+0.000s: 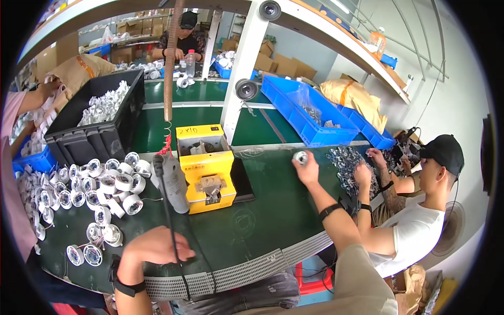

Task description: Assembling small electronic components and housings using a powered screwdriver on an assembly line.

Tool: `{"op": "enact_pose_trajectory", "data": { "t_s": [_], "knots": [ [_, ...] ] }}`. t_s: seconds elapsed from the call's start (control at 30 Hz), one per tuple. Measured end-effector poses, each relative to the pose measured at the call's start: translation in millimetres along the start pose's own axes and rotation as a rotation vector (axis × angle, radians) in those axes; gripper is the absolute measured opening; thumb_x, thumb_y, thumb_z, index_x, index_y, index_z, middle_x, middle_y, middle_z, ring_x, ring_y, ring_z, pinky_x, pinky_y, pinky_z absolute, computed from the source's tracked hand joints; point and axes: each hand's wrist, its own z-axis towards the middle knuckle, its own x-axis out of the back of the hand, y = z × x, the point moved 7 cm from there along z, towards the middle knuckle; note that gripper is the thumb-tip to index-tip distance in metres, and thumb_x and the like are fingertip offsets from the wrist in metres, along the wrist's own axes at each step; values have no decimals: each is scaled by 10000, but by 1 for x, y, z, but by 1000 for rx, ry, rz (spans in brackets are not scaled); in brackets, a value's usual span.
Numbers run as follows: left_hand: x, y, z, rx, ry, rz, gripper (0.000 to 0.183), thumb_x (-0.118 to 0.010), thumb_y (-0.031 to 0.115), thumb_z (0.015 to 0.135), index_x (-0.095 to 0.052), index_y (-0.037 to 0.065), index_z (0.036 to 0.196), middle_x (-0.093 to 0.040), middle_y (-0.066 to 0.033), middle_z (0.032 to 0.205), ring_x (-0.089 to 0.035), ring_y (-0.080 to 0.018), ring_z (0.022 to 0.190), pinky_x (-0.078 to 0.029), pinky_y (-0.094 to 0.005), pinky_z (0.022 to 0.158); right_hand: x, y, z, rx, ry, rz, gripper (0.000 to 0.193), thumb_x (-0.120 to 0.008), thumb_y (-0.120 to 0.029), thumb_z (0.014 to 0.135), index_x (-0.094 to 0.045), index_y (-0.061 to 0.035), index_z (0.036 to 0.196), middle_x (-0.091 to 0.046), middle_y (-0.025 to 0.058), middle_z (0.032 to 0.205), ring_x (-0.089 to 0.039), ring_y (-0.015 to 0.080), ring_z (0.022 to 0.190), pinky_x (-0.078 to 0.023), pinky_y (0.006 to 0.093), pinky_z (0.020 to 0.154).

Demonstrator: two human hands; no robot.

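Observation:
Raised over the right half of the green worktable, my right hand (306,170) is closed on a small round white part (301,157) with a ring-shaped face. My left hand (157,245) rests low over the table's front edge, its fingers loosely extended and nothing visible in them. A black cable (172,231) runs down across that hand. Above it hangs a grey electric screwdriver (172,184) on a red coiled cord. Just right of the screwdriver stands a yellow screw feeder (207,176). Many round white housings with wires (107,184) lie piled to the left.
A black crate (97,139) of white pieces stands at the back left. Blue bins (315,131) line the far right side. A co-worker in a white shirt (415,231) handles a heap of small metal parts (352,168). Another person sits beyond; a pink sleeve (18,105) shows at left.

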Motion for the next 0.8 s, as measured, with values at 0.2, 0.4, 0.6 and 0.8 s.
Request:
{"op": "enact_pose_trajectory", "data": {
  "t_s": [0.2, 0.4, 0.6, 0.8],
  "knots": [
    [-49, 13, 41, -70, 105, -791, 404, -606, 249, 940, -529, 6, 1253, -646, -104, 1044, -634, -171, 915, -531, -297, 799, 32, -228, -163, 791, -734, 398, 635, -786, -190, 741, -448, -66, 1265, -613, 145, 1195, -634, 259, 1079, -522, 329, 885],
    [-35, 27, 41, -239, 8, -1140, 499, -591, 121, 947, -386, -9, 1383, -559, -98, 1230, -554, -167, 1121, -495, -322, 942, 39, -277, -204, 1022, -696, 570, 647, -802, -270, 734, -503, -77, 1275, -575, 109, 1275, -668, 232, 947, -568, 317, 674],
    [-23, 18, 39, -286, 213, -1067, 600, -787, 47, 763, -483, 29, 1280, -547, -69, 1249, -525, -166, 1164, -451, -334, 984, -7, -223, -199, -86, -1256, 1158, 344, -613, -57, 916, -527, 22, 1239, -629, 101, 1063, -612, 134, 906, -507, 267, 777],
    [-22, 20, 38, -329, 245, -1063, 515, -746, 13, 793, -508, 29, 1249, -563, -37, 1180, -543, -134, 1113, -453, -308, 976, -7, -224, -200, -23, -1271, 1135, 110, -603, -42, 918, -640, 21, 1000, -613, 85, 973, -595, 137, 870, -485, 263, 766]
  ]
}}
